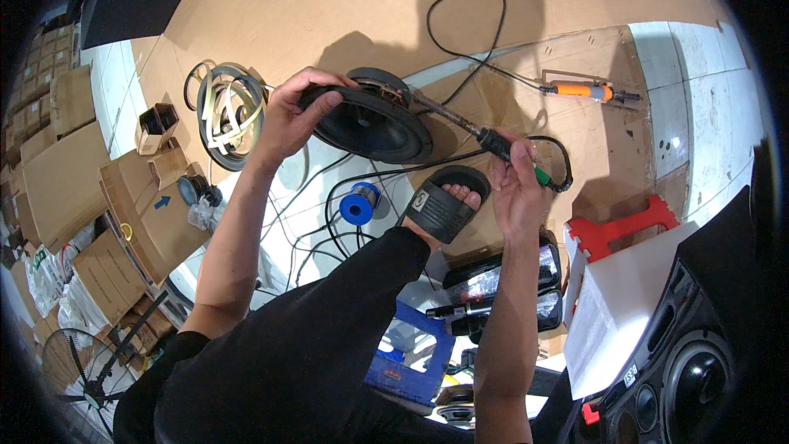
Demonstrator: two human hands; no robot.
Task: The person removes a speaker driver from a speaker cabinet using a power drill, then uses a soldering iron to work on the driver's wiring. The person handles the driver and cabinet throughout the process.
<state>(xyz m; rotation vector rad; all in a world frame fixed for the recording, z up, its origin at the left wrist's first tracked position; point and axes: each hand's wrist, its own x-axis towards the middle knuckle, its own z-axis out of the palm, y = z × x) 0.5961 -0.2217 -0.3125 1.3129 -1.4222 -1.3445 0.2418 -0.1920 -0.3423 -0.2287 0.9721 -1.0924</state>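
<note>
My left hand [302, 111] grips the rim of a round black speaker driver [370, 125], which is tilted so its magnet side faces away from me. Between the fingers of my right hand [519, 193] is a soldering iron [496, 144] with a black and green handle. Its metal shaft points up and left, and the tip reaches the terminal area beside the driver's magnet [380, 82]. Whether the tip touches the terminal cannot be made out. A blue spool of solder wire [359, 204] stands on the floor below the driver.
Black cables [329, 222] loop over the floor near my sandalled foot [448, 204]. An orange power tool [582, 91] lies on cardboard at the right. Coiled cable [232, 119] and cartons [123, 271] are at the left. A large black speaker cabinet [657, 337] stands lower right, a fan [86, 378] lower left.
</note>
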